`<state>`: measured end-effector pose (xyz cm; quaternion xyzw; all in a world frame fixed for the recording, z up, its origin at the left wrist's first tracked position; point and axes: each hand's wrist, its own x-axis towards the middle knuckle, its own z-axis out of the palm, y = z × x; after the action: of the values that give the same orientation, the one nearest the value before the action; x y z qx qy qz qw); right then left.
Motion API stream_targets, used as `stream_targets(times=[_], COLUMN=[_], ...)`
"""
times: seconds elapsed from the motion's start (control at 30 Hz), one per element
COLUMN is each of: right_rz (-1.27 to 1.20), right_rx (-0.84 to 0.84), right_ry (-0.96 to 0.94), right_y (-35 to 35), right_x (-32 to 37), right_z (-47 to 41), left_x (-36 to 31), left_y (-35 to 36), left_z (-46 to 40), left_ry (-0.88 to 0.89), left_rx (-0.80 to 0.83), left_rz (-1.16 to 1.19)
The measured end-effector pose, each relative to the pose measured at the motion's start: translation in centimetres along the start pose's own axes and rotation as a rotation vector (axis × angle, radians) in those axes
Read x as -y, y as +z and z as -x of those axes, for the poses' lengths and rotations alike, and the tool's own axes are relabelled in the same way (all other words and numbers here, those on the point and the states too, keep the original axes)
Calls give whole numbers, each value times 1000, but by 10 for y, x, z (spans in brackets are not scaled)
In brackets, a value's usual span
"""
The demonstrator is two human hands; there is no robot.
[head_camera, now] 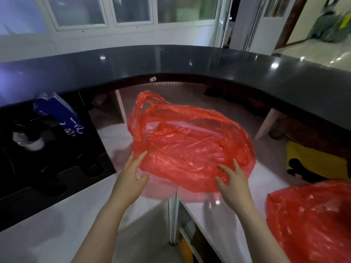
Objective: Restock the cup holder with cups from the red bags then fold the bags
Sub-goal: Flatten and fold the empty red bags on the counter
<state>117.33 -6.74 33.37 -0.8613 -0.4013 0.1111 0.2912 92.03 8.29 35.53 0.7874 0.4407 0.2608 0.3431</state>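
Both hands reach forward with fingers nearly straight: the left hand (131, 175) touches the near-left edge of the red bag (190, 147), the right hand (232, 182) its near-right edge, over the white counter (62, 224). A second red bag (311, 219) lies at right.

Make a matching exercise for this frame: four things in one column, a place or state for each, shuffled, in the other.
Things
1. red bag
2. second red bag
3. left hand
4. blue package

Places or states
A. lower right corner of the view
B. spread out between both hands
C. in the dark area on the left
D. open, fingers straight at a bag's near left edge

Pairs: 1-B, 2-A, 3-D, 4-C
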Motion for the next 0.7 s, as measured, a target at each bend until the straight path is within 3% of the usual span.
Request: stream_targets(times=[0.2,0.37,0.5,0.6,0.7], right_rz=[-21,-56,-142,-233,-277], right_rx=[105,-16,-171,-126,-44], right_ry=[-43,-78,-106,-164,-209], right_y=[-3,-9,-10,-8,-2], right_x=[-15,-13,-3,14,33], right_z=[-29,-37,-28,-17,-8], left_x=[-15,-25,-42,-52,-51], left_y=[24,49,72,82,75], left_z=[-17,-17,-9,0,4], left_ry=[-43,-44,-7,111,64], left_rx=[-29,13,254,492,481], left_rz=[239,148,229,245,329])
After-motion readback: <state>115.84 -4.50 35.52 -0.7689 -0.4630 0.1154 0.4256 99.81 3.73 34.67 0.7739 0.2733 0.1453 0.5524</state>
